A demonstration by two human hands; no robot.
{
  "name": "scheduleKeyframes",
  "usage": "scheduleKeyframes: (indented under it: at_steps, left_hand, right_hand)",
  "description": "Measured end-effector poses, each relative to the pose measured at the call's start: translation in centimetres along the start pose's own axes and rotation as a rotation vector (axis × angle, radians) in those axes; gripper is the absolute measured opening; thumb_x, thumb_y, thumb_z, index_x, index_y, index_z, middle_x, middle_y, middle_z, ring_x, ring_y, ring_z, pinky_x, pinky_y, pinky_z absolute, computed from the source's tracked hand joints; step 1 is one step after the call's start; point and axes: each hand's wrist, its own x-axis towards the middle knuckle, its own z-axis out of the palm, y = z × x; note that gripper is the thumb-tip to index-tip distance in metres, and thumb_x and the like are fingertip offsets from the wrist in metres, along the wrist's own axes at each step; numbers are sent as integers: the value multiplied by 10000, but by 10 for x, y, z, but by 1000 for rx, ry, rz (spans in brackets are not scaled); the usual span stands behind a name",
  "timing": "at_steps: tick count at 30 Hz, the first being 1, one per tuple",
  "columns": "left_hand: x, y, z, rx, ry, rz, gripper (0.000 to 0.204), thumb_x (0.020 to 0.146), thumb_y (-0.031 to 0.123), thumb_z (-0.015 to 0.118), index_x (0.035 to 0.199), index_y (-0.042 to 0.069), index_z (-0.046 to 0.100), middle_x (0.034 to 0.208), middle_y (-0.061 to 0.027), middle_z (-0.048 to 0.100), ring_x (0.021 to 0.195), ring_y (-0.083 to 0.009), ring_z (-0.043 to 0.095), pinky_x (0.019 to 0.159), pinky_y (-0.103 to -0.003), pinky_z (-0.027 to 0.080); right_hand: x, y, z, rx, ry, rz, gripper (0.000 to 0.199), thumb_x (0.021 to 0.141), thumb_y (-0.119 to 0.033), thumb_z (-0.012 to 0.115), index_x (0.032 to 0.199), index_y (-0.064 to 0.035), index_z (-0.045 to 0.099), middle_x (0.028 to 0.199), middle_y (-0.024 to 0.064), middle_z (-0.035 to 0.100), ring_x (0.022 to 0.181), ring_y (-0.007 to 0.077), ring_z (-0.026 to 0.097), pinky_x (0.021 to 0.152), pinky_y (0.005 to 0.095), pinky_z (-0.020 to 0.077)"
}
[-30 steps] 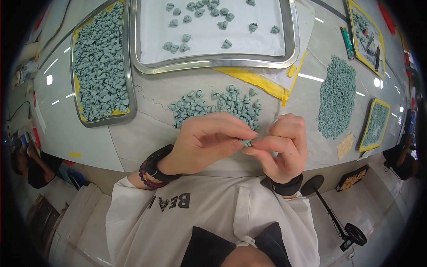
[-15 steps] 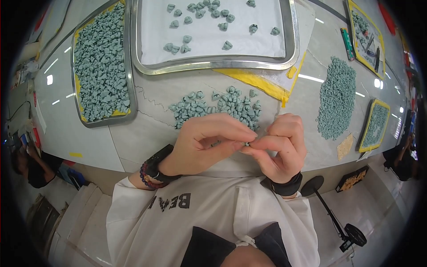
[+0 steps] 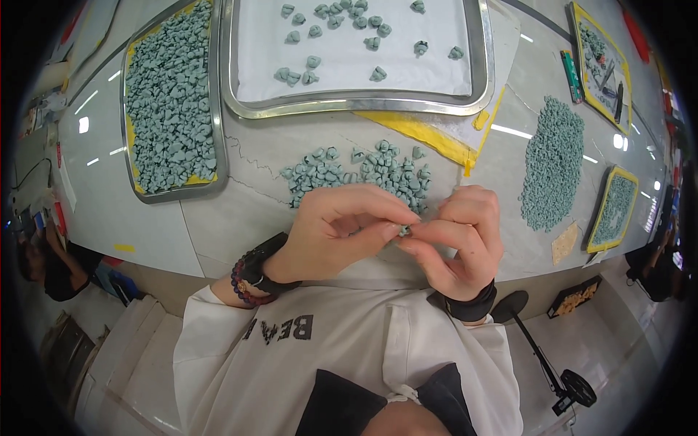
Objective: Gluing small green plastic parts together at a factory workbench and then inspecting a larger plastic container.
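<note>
Between the fingertips of my two hands is a small grey-green moulded piece [image 3: 404, 230], mostly covered by the fingers. My left hand [image 3: 347, 231] pinches it from the left with thumb and forefinger. From the right, the curled thumb and forefinger of my right hand [image 3: 459, 236] press against it. Just beyond the hands lies a loose pile of similar grey-green pieces [image 3: 385, 171] on the table. Farther off, a metal tray [image 3: 349, 106] lined with white sheet holds several spread-out pieces [image 3: 372, 43].
At the left stands a tray heaped with grey-green pieces [image 3: 171, 102]. To the right lies a mound of much smaller bits [image 3: 552, 163], with a yellow-edged tray [image 3: 614, 207] beside it. Another yellow-edged tray [image 3: 603, 62] holds tools. A yellow-taped sheet [image 3: 429, 134] sticks out beneath the metal tray.
The small piece shows a little more between my fingertips. Both hands stay nearly in place, while the table scene has shifted slightly to the right in the view.
</note>
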Motion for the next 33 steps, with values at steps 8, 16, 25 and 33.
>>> scheduleKeyframes:
  at_steps: [8,16,25,33]
  left_hand:
    - [-1,0,-1,36,27,28,201,868,-106,569,1048,-60,645,1060,-191,645,981,-232,643,838,-311,520]
    - [-2,2,2,178,33,112,247,840,-132,584,1061,-47,655,1073,-191,645,983,-231,647,820,-293,527]
    - [-4,-1,9,400,130,271,253,834,-141,576,1053,-46,660,1081,-188,643,945,-220,663,817,-298,538]
    - [-4,0,10,337,148,291,257,829,-146,583,1056,-45,651,1072,-187,649,952,-216,660,813,-291,533]
  right_hand:
    - [0,-1,-1,-44,22,-40,318,529,-19,766,833,-74,691,803,27,584,752,240,543,696,345,413]
    - [0,-3,-1,-65,21,-33,323,517,-22,752,832,-69,695,793,25,591,735,235,551,686,350,414]
    - [-2,-3,5,-18,45,27,312,529,9,742,827,-61,688,785,32,595,714,229,558,678,341,405]
    - [-1,-7,7,-36,96,9,324,541,14,759,847,-67,691,791,24,608,710,223,563,696,347,405]
